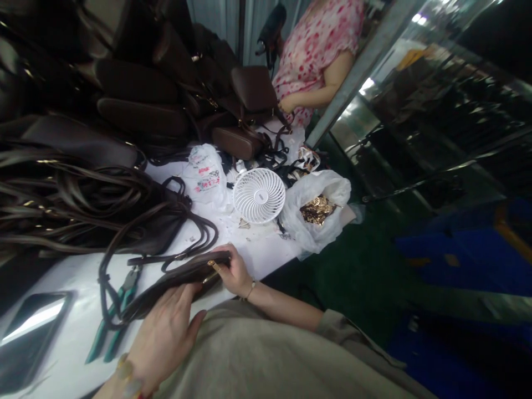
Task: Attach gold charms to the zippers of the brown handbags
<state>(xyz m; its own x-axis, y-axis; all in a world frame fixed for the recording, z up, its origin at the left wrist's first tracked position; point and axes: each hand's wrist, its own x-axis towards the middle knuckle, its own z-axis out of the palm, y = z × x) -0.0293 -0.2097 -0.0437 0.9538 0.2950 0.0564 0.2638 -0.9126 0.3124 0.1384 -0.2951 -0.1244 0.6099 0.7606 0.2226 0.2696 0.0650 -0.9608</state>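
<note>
A dark brown bag (178, 281) with a strap lies at the table's front edge, close to my body. My right hand (236, 272) grips its far right end, thumb by a gold zipper pull (214, 266) and fingers around the other side. My left hand (170, 318) rests on the near side of the bag, fingers stretched out flat and thumb apart. Partly under the bag's strap (103, 277), green-handled pliers (120, 307) lie on the white tabletop, left of the bag.
Brown bags (141, 119) are heaped at the back left. A white fan (260, 195) stands ahead, between a printed plastic bag (205, 174) and a plastic bag holding gold hardware (318, 210). A phone-like dark slab (31, 338) lies left. Across the table, a person (316, 55) handles a bag.
</note>
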